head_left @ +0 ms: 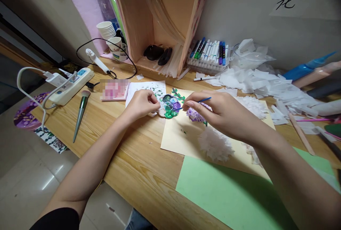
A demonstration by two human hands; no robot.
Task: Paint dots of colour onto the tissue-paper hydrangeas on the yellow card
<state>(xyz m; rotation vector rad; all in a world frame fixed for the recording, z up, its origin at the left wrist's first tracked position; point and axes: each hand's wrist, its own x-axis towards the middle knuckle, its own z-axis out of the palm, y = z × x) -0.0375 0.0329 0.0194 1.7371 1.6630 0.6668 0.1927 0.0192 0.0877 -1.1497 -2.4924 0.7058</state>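
Note:
My left hand (141, 105) pinches the left edge of a small flower-shaped paint palette (168, 107), its wells smeared with green and purple. In my right hand (221, 111) is a thin blue paintbrush (205, 99), its tip over the palette's purple well. Partly under my right hand lies a cream sheet (173, 141) bearing a painted green stem (179, 94), a purple-dotted flower (195, 115) and fluffy white paper flowers (215, 143). A white sheet with dark green dabs (157, 87) lies behind the palette.
Green paper (213, 187) lies at the front edge. White paper scraps (245, 81) spread at the right, by a marker box (207, 65). A makeup brush (81, 114), a power strip (71, 86) and paper cups (115, 43) stand or lie leftward. An open box (138, 20) stands behind.

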